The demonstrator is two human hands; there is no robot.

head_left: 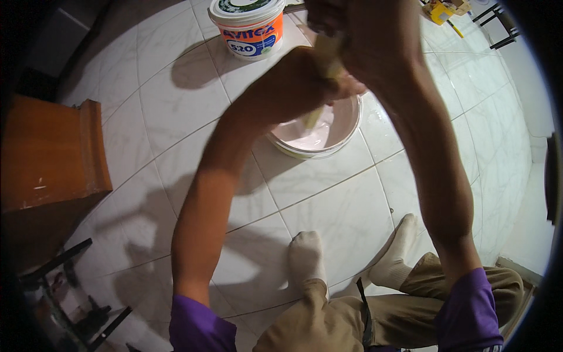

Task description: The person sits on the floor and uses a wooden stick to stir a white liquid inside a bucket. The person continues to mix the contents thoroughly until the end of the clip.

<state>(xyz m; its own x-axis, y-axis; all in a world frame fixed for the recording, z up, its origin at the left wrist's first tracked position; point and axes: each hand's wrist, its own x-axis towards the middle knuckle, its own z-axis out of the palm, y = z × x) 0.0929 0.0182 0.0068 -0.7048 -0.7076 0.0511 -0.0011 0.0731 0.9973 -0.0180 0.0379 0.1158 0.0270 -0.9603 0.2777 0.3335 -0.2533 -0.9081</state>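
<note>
A pale wooden stick (328,53) stands tilted, its lower end dipping into pale pink paint (299,142) inside a round white bucket (316,156) on the floor. My left hand (340,87) is closed around the stick just over the bucket's rim. Higher up, near the top edge of the picture, my right hand (324,17) is wrapped round the same stick; it is dark and blurred. My forearms and left hand cover the far part of the bucket.
A lidded white-and-orange paint bucket (251,36) stands beyond, to the left. Brown wooden furniture (53,152) is at left, a black metal frame (56,299) at lower left. A yellow object (438,12) and a black-legged stand (501,26) are far right. My socked feet rest on white tiles.
</note>
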